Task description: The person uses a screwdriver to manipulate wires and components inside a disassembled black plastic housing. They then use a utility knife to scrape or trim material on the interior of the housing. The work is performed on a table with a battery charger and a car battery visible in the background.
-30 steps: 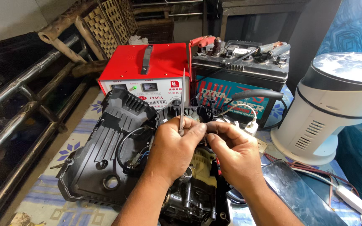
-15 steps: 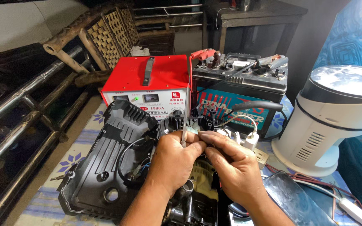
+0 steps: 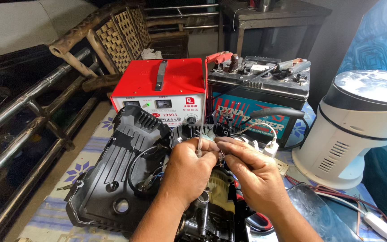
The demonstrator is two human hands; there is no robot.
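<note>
Both hands, left (image 3: 189, 168) and right (image 3: 254, 172), pinch thin wires (image 3: 199, 142) above the black casing (image 3: 113, 179)

1. The charger box (image 3: 160, 85) is showing bright red with a white front.
2. The plastic housing (image 3: 113, 179) is looking black.
3. The fan heater (image 3: 359, 130) is appearing white, dark-topped.
4. The cloth (image 3: 68, 179) is showing blue flower prints.
</note>
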